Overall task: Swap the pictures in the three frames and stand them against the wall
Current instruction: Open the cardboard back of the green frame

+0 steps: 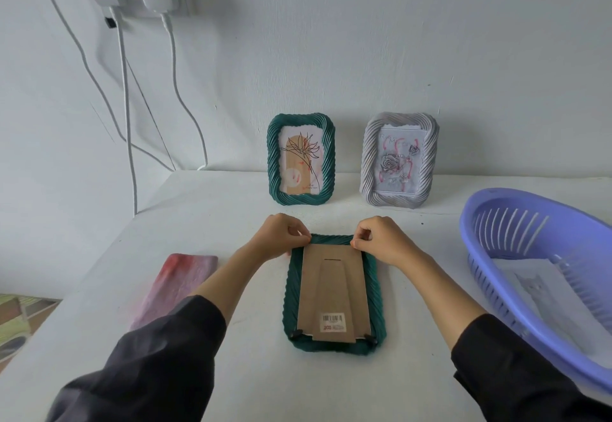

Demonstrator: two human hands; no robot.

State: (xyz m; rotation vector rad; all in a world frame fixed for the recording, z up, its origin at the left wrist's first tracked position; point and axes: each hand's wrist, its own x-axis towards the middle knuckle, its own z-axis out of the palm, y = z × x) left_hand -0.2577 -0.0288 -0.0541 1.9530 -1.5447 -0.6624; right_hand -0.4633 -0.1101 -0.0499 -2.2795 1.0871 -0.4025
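Note:
A dark green frame (374, 292) lies face down on the white table, its brown cardboard back (332, 286) up, with a barcode sticker near me. My left hand (281, 236) pinches at the far left corner of the back. My right hand (381, 238) pinches at the far right corner. What the fingertips hold is too small to tell. A second green frame (273, 163) with a line-drawn flower stands against the wall. Right of it stands a grey frame (430, 163) with a rose picture.
A purple plastic basket (480, 233) sits at the right with a pale picture (543, 299) inside. A pink and red cloth (175, 286) lies at the left. White cables (126, 90) hang from a wall socket to the table's back left edge.

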